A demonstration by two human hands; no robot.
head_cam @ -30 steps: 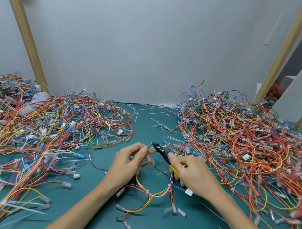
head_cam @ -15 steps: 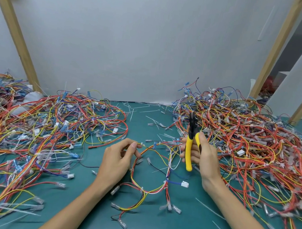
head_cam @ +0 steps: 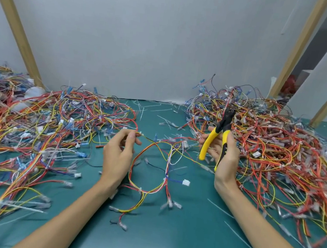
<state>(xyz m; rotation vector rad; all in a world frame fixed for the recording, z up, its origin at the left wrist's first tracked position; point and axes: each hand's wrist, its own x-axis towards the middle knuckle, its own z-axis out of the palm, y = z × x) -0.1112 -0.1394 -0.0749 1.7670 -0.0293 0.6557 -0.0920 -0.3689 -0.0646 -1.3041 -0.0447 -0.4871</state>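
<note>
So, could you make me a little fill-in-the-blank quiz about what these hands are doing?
The right hand grips black-nosed pliers with ____ handles.
The left hand pinches a looped red-and-yellow wire bundle lying ____ the two arms.
Tangled heaps of coloured wires lie on ____ sides of the green table.
Missing words: yellow; between; both.

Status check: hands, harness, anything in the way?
Left hand pinches harness end. Right hand grips pliers, nose up. Harness loop lies on mat between hands. Left pile, right pile flank it.
</note>
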